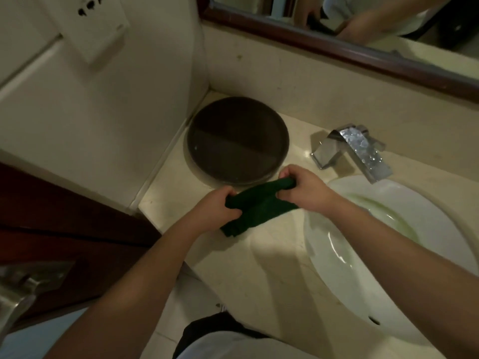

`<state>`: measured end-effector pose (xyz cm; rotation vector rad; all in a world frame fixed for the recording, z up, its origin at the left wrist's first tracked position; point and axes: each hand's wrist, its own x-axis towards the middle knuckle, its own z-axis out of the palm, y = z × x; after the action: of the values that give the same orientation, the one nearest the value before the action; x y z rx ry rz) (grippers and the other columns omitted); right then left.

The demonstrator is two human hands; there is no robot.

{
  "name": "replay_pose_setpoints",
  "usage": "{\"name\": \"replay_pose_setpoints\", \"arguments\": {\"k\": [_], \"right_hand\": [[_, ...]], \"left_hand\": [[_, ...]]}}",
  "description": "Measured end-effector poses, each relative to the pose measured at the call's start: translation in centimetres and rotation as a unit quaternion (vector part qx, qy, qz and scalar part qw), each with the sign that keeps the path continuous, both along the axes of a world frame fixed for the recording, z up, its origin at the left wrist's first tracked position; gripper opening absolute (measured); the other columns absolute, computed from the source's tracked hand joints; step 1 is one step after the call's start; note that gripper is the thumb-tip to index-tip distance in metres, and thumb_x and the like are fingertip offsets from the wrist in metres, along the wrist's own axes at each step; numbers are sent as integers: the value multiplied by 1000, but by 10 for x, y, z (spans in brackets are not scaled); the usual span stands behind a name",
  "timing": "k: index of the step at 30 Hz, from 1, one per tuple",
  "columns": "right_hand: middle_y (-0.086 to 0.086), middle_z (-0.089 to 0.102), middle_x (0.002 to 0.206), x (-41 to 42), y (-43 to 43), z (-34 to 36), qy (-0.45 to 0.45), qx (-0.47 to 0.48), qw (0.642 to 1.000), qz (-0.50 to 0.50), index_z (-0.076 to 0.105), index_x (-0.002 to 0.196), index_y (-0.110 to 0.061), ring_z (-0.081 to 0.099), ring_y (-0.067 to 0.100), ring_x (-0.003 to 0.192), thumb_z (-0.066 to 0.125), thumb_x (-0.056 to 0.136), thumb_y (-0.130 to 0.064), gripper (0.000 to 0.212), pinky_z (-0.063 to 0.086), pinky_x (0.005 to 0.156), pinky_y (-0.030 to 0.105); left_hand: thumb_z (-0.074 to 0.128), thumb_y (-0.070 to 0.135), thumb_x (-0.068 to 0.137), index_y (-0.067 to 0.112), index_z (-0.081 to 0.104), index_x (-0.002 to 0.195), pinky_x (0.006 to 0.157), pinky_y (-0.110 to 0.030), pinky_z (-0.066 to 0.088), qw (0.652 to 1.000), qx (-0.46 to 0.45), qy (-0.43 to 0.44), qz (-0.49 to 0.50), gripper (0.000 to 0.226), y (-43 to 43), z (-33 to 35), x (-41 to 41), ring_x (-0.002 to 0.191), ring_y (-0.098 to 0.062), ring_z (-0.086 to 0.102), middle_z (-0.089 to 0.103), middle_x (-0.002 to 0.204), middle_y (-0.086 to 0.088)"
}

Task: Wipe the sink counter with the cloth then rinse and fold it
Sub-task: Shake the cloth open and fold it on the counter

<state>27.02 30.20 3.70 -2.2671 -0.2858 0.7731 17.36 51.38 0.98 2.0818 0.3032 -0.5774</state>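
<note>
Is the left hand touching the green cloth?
Touching. In the head view the left hand grips one end of the cloth, its fingers curled round it.

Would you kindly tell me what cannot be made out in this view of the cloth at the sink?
Head view: the ends of the cloth, wrapped inside the left hand and right hand.
Head view: the drain of the sink, not seen where the right forearm crosses the basin.
Head view: the mirror, cut off by the top edge.
</note>
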Motion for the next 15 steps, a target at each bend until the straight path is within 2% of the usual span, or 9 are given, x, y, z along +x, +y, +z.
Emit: {"name": "replay_pose_setpoints", "arguments": {"k": [2,4,9,12,14,15], "right_hand": [[-5,60,81,27,13,16,-19,2,1000,17,57,88,-22,59,11,73,73,77,-7,24,46,60,21],[-5,59,80,55,28,30,-47,-13,998,43,60,89,-21,57,9,72,73,77,-8,23,45,59,22],[-4,58,77,115,59,43,-79,-26,996,44,62,96,-17,55,10,70,71,78,-7,22,48,65,27],[-1,58,80,137,66,31,-47,-64,995,55,59,95,-19,56,16,74,69,79,-6,23,43,58,24],[6,60,97,145,68,17,-51,-128,988,70,58,107,-19,57,23,87,69,79,-9,32,44,64,26],[10,59,108,147,67,10,-85,-169,979,81,56,117,-18,57,27,96,70,78,-13,41,45,72,27]], "left_hand": [[68,20,85,25,55,92,73,-31,54,999,-33,-10,38,16,6,7,13,88,-16,64,63,95,0],[69,19,86,25,54,90,69,-27,50,995,-39,-40,81,16,13,15,31,88,-16,63,61,93,1],[68,15,85,19,53,94,67,-24,41,973,19,-148,177,19,23,28,80,83,-10,54,56,89,6],[71,20,84,15,53,99,72,-29,43,977,11,-106,182,24,21,13,97,91,-19,57,59,96,0],[72,24,83,13,53,107,78,-32,45,982,6,-57,182,33,16,-3,100,100,-25,59,59,105,-4],[73,27,83,13,52,113,82,-33,47,983,22,-46,175,39,12,-10,100,105,-26,58,58,112,-6]]}}
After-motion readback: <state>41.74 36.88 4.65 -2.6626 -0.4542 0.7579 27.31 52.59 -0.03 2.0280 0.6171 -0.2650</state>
